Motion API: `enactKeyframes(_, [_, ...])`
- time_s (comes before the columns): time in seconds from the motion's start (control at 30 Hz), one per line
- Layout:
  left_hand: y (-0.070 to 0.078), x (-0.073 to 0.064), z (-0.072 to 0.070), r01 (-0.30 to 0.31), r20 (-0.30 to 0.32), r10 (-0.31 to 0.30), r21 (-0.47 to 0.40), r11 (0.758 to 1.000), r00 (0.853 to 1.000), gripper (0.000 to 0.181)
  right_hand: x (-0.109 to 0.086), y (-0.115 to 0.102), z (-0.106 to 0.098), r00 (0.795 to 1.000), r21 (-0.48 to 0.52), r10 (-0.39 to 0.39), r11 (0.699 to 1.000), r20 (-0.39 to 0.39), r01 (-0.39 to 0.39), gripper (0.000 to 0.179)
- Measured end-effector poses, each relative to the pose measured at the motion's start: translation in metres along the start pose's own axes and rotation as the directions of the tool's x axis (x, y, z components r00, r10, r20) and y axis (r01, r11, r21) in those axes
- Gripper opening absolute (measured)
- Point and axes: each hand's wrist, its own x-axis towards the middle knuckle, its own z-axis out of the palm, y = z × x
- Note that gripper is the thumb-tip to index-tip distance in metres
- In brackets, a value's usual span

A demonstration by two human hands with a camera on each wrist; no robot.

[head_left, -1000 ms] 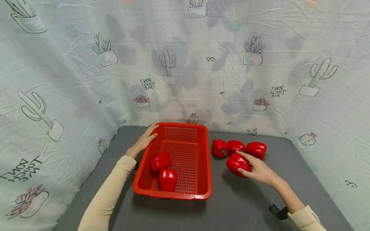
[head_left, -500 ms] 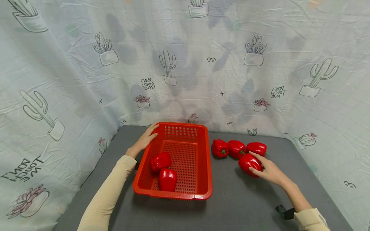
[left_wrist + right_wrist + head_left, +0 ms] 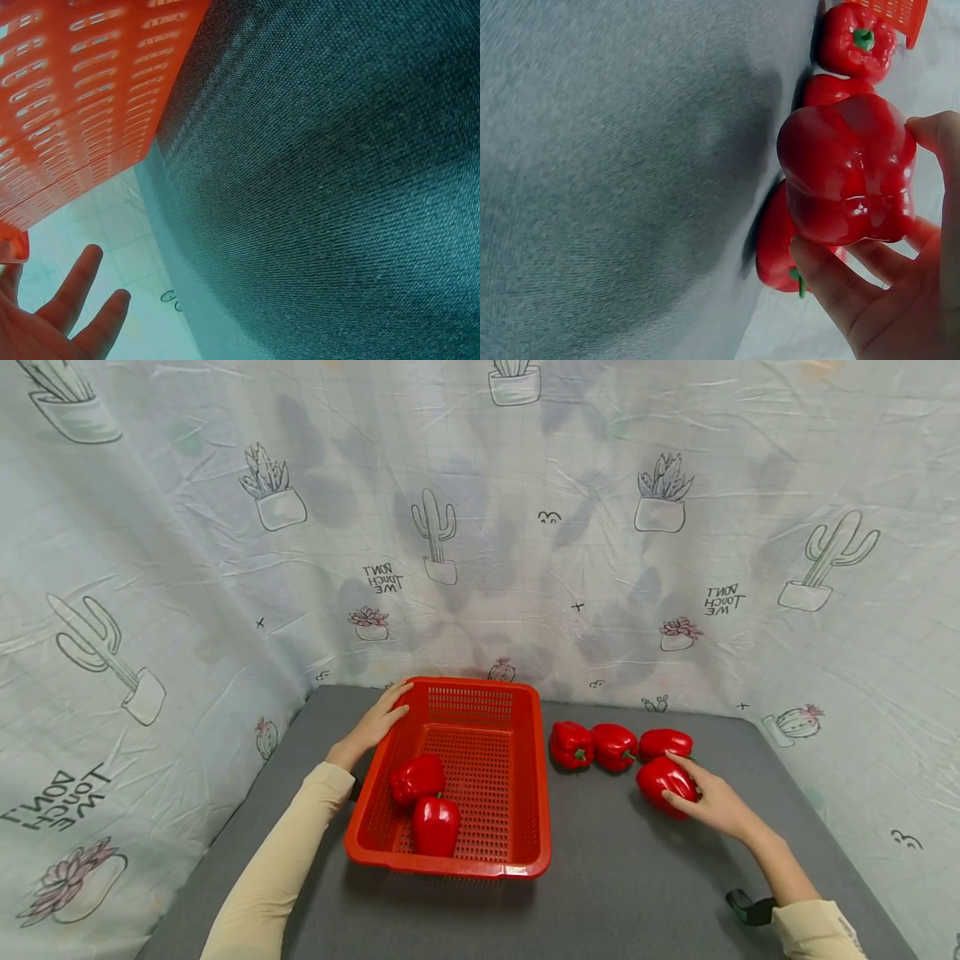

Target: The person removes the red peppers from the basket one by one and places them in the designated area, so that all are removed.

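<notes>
Head view: our pepper (image 3: 658, 781) nears the table's (image 3: 600, 877) right edge.
Right hand (image 3: 716, 806) grips it; spread left hand (image 3: 377, 722) touches the now-farther basket (image 3: 480, 866).

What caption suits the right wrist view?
Right hand holds a red pepper; three more peppers behind, basket corner at top.

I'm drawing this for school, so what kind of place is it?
Probably an indoor work corner, closed off by a cactus-print curtain hanging behind and beside a gray table where red peppers lie.

Wrinkled cactus-print sheet (image 3: 510, 560) behind grey table (image 3: 615, 868).
</notes>
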Motion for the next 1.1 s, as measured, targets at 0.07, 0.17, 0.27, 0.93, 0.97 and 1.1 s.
enactKeyframes(0.07, [0.000,0.000,0.000,0.001,-0.001,-0.001,-0.001,1.000,1.000,0.050,0.000,0.002,0.000,1.000,-0.004,0.014,1.000,0.004,-0.014,0.069])
enactKeyframes(0.17, [0.000,0.000,0.000,0.003,-0.001,-0.003,-0.006,1.000,1.000,0.050,0.000,0.004,-0.002,0.999,-0.001,0.033,0.999,0.014,-0.033,0.070])
enactKeyframes(0.27, [0.001,-0.001,0.000,0.005,-0.005,-0.005,-0.009,1.000,1.000,0.050,0.000,0.007,-0.003,0.999,-0.002,0.051,0.999,0.012,-0.051,0.070])
enactKeyframes(0.93, [0.001,0.000,-0.001,-0.006,0.000,0.006,-0.009,1.000,1.000,0.050,-0.002,0.019,-0.007,0.991,-0.066,0.126,0.990,0.039,-0.123,0.074])
enactKeyframes(0.97, [0.001,0.000,0.000,-0.005,0.001,0.005,-0.010,1.000,1.000,0.050,-0.002,0.020,-0.007,0.991,-0.070,0.127,0.990,0.038,-0.125,0.074])
enactKeyframes(1.1, [0.000,0.000,0.000,-0.003,0.001,0.003,-0.004,1.000,1.000,0.050,-0.003,0.022,-0.007,0.991,-0.078,0.132,0.989,0.037,-0.129,0.072])
